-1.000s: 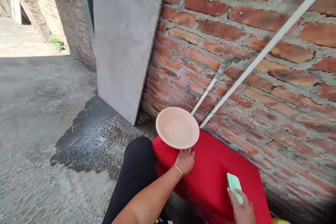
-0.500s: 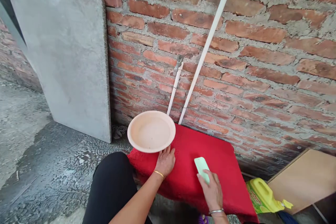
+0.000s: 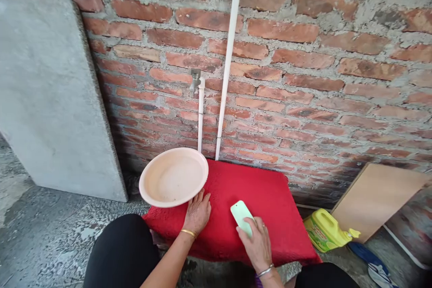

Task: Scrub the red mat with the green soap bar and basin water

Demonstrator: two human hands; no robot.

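Note:
My left hand (image 3: 197, 212) lies palm up, fingers stretched out, at the near right rim of a pale pink plastic basin (image 3: 173, 177). Its fingertips reach the rim; whether they bear any weight cannot be seen. The basin holds only a few dark specks and sits at the left end of a red cloth (image 3: 256, 184). My right hand (image 3: 257, 245) is closed around the near end of a pale green oblong block (image 3: 241, 215) with a small hole near its far tip. This block is over the cloth, and its underside is hidden.
Behind the cloth runs a brick wall (image 3: 283, 56) with a tap (image 3: 195, 82) and white pipes (image 3: 227, 63). A grey slab (image 3: 50, 99) leans at left. Right are a yellow jug (image 3: 326, 230), a tan board (image 3: 376, 198) and slippers (image 3: 371, 261). The floor (image 3: 64, 238) is wet.
The view has turned to the right, so the slab, basin and cloth sit further left. Both hands keep about the same places by the basin and the green block.

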